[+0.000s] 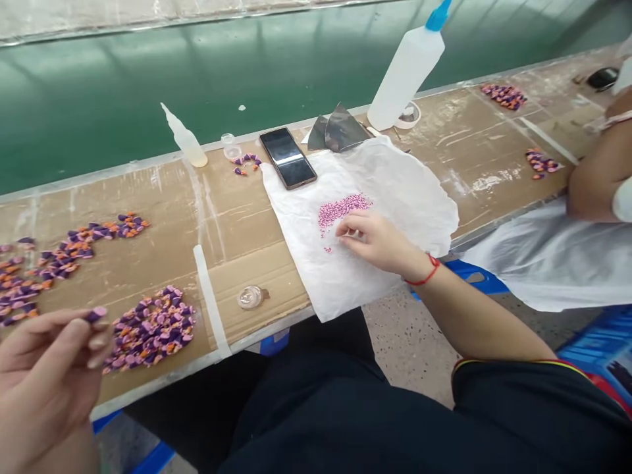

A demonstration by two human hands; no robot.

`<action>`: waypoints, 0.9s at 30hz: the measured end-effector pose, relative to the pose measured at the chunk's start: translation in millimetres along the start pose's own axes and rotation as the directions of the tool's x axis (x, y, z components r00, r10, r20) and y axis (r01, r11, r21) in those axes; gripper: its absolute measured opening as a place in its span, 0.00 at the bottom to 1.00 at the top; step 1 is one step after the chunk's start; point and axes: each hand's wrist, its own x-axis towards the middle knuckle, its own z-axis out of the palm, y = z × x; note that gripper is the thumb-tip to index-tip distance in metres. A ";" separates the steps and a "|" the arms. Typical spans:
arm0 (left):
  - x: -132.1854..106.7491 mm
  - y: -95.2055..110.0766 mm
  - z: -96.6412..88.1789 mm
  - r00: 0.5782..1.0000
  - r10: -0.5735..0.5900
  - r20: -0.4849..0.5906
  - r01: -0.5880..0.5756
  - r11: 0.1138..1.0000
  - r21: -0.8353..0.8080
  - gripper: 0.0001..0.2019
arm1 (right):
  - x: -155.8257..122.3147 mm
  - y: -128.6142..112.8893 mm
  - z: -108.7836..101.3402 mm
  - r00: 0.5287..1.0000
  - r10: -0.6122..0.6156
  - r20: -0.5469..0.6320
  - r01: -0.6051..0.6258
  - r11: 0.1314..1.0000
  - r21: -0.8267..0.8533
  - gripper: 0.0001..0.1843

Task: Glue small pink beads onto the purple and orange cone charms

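A long workbench topped with scuffed cardboard [237,224] is stretching across the view beyond both hands, with a green panel [148,85] rising behind it. A co-worker's forearm [595,178] is reaching in well to the right of the person's right hand [375,240]. A crumpled white tissue sheet [415,197] is lying beneath that hand, whose fingers are curling loosely with their tips on the paper; the view does not show whether they are pinching anything. A heap of purple and orange pieces [151,329] is sitting just beyond the left hand [47,368], which is pinching a single purple piece [97,315] between thumb and fingertips. Farther beyond the right hand, a tall squeeze bottle with a blue nozzle [405,72] is standing near a smartphone [287,158]. A patch of pink granules [343,210] is lying on the tissue just beyond the right fingertips, and a red string bracelet [427,271] is circling the right wrist.
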 end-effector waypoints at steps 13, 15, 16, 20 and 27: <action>-56.8 32.8 35.6 0.904 -0.263 0.337 0.341 0.919 -0.198 0.07 | 34.3 9.0 8.2 0.983 -0.158 0.091 0.177 0.948 -0.265 0.07; -61.1 29.0 36.6 0.892 -0.213 0.400 0.326 0.915 -0.240 0.06 | 35.9 10.6 11.5 0.982 -0.156 0.106 0.180 0.944 -0.277 0.08; -63.5 27.7 37.9 0.883 -0.187 0.431 0.322 0.909 -0.264 0.07 | 36.0 11.6 13.0 0.983 -0.150 0.102 0.173 0.945 -0.278 0.08; -74.8 27.2 50.6 0.836 -0.113 0.536 0.356 0.857 -0.374 0.11 | 29.7 9.0 13.3 0.990 -0.129 0.054 0.139 0.956 -0.258 0.08; -94.3 46.6 103.9 0.794 0.039 0.607 0.300 0.843 -0.447 0.06 | -1.3 -53.1 16.1 1.000 -0.019 0.012 0.006 0.749 0.662 0.08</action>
